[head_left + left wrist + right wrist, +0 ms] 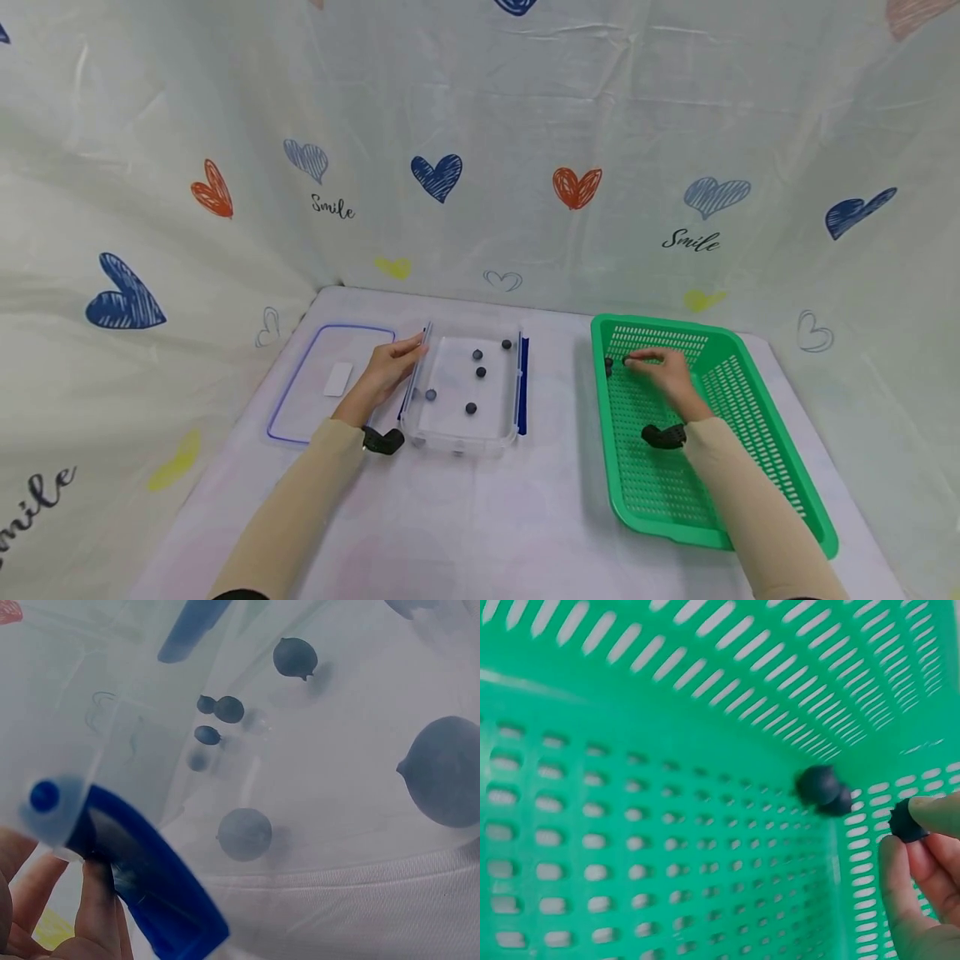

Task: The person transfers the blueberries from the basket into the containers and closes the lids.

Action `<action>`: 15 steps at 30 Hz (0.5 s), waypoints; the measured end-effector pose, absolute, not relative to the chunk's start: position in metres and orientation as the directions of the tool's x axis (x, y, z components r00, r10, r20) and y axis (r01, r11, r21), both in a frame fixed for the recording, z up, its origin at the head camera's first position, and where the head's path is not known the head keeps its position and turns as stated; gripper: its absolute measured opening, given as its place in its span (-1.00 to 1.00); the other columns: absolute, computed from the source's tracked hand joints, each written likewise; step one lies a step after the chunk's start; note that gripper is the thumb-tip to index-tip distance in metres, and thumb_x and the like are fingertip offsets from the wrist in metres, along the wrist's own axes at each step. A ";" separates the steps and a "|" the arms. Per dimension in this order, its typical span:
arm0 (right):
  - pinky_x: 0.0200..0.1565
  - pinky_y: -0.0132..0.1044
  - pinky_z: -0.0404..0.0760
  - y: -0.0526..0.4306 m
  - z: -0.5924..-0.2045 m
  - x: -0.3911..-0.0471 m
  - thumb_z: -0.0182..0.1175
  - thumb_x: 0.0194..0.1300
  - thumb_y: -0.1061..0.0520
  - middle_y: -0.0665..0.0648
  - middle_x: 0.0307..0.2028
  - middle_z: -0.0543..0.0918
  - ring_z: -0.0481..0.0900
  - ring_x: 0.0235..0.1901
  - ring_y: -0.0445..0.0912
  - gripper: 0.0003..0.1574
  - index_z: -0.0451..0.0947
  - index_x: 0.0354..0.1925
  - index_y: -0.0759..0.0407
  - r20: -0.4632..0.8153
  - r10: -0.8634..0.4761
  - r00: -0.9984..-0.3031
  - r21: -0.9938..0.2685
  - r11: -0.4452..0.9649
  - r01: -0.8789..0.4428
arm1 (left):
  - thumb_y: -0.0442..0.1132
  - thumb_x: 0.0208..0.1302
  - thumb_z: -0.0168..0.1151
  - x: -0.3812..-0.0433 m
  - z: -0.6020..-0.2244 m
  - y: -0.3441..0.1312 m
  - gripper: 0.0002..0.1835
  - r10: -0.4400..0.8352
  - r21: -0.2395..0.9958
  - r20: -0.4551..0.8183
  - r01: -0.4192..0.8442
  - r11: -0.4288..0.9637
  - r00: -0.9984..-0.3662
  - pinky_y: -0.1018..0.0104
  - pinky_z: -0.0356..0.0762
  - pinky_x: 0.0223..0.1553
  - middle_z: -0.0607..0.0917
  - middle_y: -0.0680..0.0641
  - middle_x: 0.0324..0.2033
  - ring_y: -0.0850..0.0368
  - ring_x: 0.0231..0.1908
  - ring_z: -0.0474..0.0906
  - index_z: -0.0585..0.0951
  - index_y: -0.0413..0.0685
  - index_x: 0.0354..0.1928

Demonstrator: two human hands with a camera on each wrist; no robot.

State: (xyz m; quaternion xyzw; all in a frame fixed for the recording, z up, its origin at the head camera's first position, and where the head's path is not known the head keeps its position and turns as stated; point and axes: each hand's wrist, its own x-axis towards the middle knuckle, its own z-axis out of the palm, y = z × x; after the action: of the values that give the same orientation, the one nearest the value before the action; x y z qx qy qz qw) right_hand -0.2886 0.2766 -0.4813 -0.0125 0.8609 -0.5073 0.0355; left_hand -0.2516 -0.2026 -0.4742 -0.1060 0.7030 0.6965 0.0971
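My left hand (390,367) grips the left edge of a clear plastic box (461,446), beside its blue latch (161,881). Several dark blueberries (471,408) lie scattered over the box floor. Over at the right, my right hand (666,377) is inside a green slotted basket (617,492), near its far left corner. Thumb and fingers there pinch a single blueberry (907,821), its crown showing in the right wrist view. Close by, two more blueberries (821,786) rest against each other in the basket.
A clear lid with a blue rim (296,379) lies flat to the left of the box, a white rectangle (338,379) on it. Another blue latch (522,385) hangs along the box's right side. Behind the table hangs a heart-printed sheet (495,108).
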 end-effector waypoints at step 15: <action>0.26 0.15 0.43 0.271 -0.439 -0.274 0.27 0.41 0.14 0.39 0.15 0.45 0.49 0.00 -0.08 -0.50 0.51 0.11 0.52 -0.068 -0.078 -0.995 -0.909 0.416 0.030 | -0.19 0.45 0.22 -0.252 -0.475 -0.202 -0.42 -0.020 0.957 -0.290 -0.290 0.000 -0.957 0.18 0.22 0.39 0.25 -0.13 0.47 0.03 0.44 0.16 0.34 -0.12 0.44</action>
State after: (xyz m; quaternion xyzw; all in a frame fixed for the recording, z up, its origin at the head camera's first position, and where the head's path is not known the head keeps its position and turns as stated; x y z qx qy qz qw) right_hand -0.2744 0.2708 -0.4390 -0.0142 0.8399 -0.5403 0.0498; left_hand -0.2520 -0.2021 -0.4747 -0.1106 0.7004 0.6985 0.0963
